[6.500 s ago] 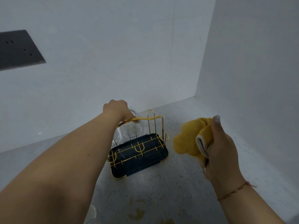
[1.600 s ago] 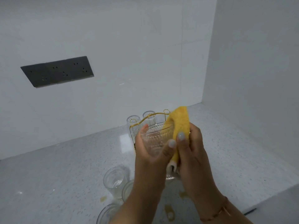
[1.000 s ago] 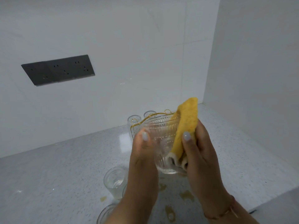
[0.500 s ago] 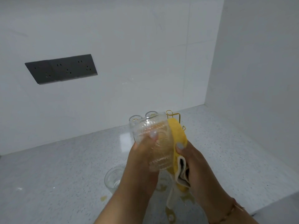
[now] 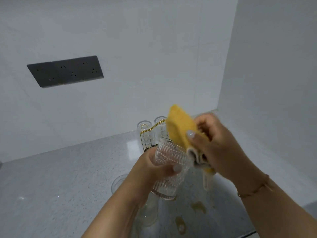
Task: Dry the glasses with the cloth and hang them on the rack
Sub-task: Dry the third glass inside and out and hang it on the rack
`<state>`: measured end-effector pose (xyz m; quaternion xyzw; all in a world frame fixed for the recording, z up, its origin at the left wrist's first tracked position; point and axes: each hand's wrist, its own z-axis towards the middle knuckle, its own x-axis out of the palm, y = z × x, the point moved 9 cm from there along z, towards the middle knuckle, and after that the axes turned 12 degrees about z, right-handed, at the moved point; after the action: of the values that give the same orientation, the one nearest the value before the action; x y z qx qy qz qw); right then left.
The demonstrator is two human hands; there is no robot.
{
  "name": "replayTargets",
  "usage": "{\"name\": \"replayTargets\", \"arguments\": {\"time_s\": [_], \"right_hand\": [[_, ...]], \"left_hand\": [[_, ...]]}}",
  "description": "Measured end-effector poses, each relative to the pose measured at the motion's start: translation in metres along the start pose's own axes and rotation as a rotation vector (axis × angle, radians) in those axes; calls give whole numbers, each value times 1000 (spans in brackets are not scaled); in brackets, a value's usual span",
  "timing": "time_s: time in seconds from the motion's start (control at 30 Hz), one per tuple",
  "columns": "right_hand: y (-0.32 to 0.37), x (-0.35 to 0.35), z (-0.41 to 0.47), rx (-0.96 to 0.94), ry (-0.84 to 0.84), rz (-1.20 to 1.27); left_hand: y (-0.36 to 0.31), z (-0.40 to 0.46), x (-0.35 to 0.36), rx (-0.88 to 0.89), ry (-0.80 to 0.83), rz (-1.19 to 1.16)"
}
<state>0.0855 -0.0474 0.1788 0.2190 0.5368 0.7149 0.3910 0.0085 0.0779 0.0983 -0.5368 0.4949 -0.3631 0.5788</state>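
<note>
My left hand (image 5: 155,166) grips a ribbed clear glass (image 5: 169,167), held tilted above the counter with its thick base toward me. My right hand (image 5: 217,148) holds a yellow cloth (image 5: 180,129) pressed against the glass's far end, thumb on the cloth. Behind them stands the gold wire rack (image 5: 145,134), mostly hidden, with two glasses (image 5: 145,133) upside down on its pegs. Upright glasses (image 5: 118,182) wait on the counter under my left arm.
The grey speckled counter (image 5: 60,177) sits in a white corner, with the right wall close. A dark socket panel (image 5: 66,71) is set in the back wall. Yellowish wet patches (image 5: 198,206) lie on the counter near the front edge.
The glass has tipped so its base now points toward me. My right hand has lifted the cloth from the glass's side up to its far end.
</note>
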Motion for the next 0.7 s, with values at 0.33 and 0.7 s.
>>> {"name": "replayTargets", "arguments": {"time_s": [0.33,0.7], "right_hand": [[6,45,-19,-67,767,-462],[2,52,-20,33,783,-347]], "left_hand": [[-3,-2,-5,-34,103,-6],[0,1,25,-123,297,-44]]}}
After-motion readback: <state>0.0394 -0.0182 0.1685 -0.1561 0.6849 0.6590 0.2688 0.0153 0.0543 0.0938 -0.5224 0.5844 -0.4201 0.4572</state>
